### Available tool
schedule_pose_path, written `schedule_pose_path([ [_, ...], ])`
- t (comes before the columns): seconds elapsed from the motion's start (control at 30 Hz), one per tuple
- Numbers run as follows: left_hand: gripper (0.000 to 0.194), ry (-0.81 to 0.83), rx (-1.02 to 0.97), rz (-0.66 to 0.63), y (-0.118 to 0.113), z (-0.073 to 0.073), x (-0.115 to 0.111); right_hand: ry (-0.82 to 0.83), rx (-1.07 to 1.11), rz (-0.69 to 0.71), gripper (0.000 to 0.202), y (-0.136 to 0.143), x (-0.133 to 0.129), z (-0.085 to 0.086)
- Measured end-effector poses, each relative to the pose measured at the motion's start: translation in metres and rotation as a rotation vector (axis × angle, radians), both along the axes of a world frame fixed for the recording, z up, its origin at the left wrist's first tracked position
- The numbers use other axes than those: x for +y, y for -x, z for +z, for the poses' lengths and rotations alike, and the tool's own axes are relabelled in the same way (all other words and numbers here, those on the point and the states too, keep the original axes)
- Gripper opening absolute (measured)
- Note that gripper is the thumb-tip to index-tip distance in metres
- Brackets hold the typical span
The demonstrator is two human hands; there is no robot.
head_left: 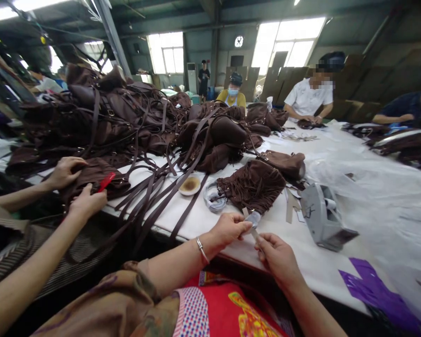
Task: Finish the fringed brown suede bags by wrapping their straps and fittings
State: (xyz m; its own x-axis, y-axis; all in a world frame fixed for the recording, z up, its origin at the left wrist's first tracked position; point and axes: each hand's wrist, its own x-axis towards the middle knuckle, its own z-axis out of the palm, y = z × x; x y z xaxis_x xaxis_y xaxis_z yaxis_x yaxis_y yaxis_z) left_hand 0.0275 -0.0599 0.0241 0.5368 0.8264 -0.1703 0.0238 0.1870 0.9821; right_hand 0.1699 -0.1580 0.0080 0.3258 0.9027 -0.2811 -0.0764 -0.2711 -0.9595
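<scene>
At the table's front edge, my left hand (231, 229) pinches a small pale strip (254, 232) with a clear, shiny plastic-like piece (253, 219) at its upper end. My right hand (275, 255) is closed on the lower end of the same strip. What exactly the strip is, I cannot make out. Just beyond my hands lies a dark brown fringed bag (254, 185). A coil of pale cord or tape (214, 196) rests beside it, and a grey tape dispenser (324, 215) stands to the right.
A large heap of brown bags (126, 112) with long straps covers the left and middle. A co-worker's hands at left hold a red-handled tool (106, 181) over a bag. A small dish (189, 186), clear plastic sheeting (372, 187) and purple tape (379, 290) lie on the table.
</scene>
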Motion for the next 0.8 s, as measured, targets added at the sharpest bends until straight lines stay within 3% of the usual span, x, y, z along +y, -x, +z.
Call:
schedule_pose_path([
  [0.17,0.037,-0.024,0.013,-0.032,0.004,0.002,0.004,-0.069,-0.04,-0.047,0.044,0.004,0.006,-0.002],
  [0.4,0.029,-0.049,0.085,-0.064,0.016,0.003,0.01,-0.199,-0.101,0.207,0.053,-0.013,0.001,0.013],
  [0.47,0.027,-0.095,0.107,-0.086,0.017,0.003,0.011,-0.235,-0.271,0.228,0.038,-0.018,0.008,0.019],
  [0.53,0.028,-0.186,0.135,-0.133,0.018,0.002,0.012,-0.317,-0.504,0.217,0.021,-0.022,0.019,0.023],
  [0.63,0.029,-0.355,0.191,-0.244,0.019,-0.001,0.016,-0.502,-0.734,0.282,0.02,-0.027,0.038,0.029],
  [0.7,0.025,-0.493,0.23,-0.321,0.021,-0.003,0.02,-0.561,-0.776,0.398,0.019,-0.028,0.049,0.032],
  [0.8,0.017,-0.714,0.279,-0.385,0.025,-0.003,0.024,-0.51,-0.78,0.496,0.019,-0.026,0.057,0.032],
])
